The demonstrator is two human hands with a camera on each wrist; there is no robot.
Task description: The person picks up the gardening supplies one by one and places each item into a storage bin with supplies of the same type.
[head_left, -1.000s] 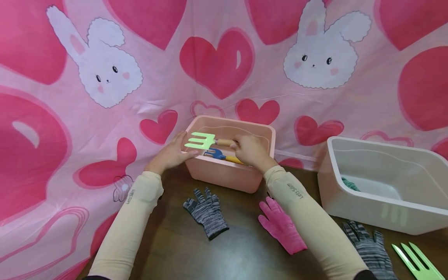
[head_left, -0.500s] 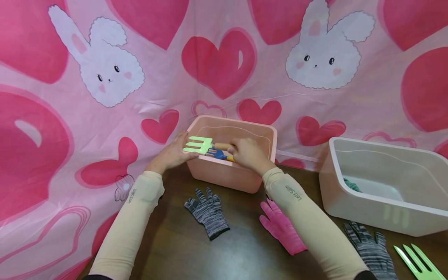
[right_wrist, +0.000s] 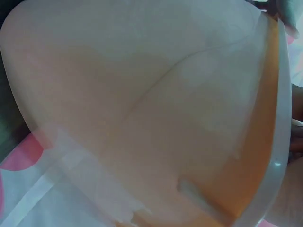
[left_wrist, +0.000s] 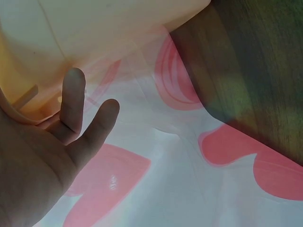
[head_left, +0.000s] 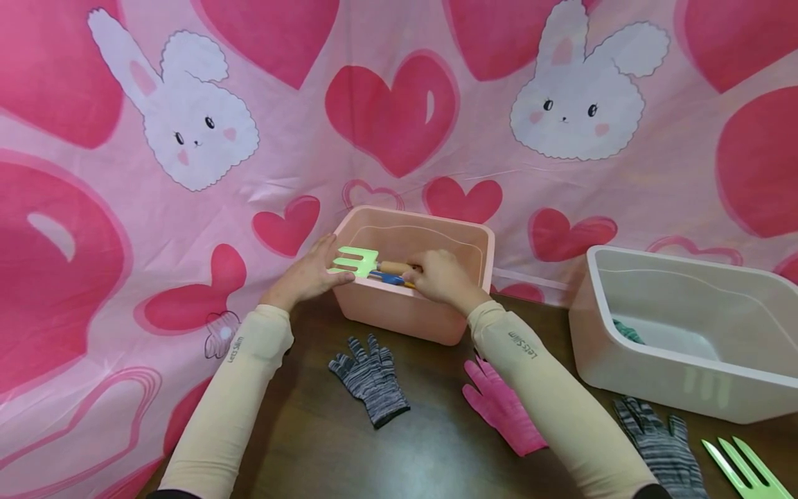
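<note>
On table (head_left: 436,443): 2 bins, 3 gloves.

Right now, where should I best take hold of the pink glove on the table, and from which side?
Take the pink glove at its cuff, the wide end nearest you, coming from above. It lies flat on the table with its fingers pointing toward the pink bin. The right forearm passes over part of it, so the near end is probably the freest to pinch.
</note>
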